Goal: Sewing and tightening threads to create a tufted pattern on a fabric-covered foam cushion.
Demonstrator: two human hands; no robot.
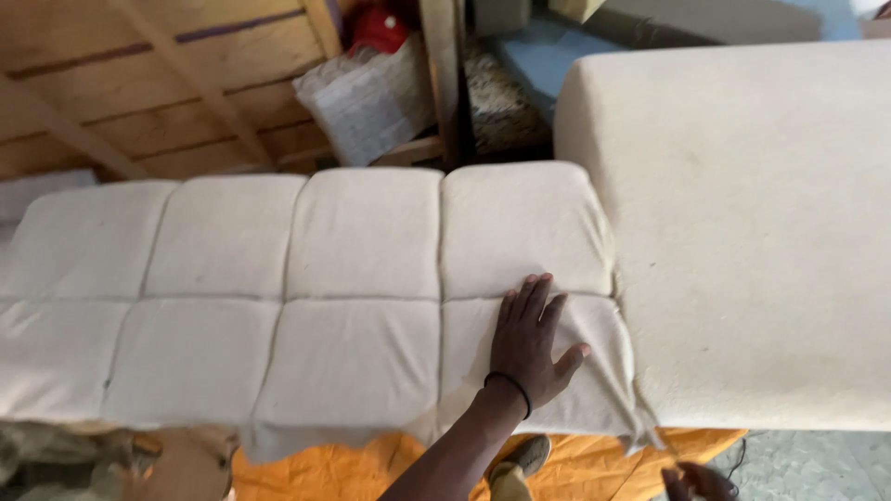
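My left hand (529,343) lies flat, fingers spread, on the cover (362,306) over the cushion at centre. Right hand (696,482) barely shows; grip unclear. Fabric looks soft, light; I'd pinch its loose near edge.

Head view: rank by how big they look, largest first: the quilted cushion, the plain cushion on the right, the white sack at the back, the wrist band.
1. Quilted cushion and plain cushion: too close to rank, both cut off by the frame.
3. White sack.
4. Wrist band.
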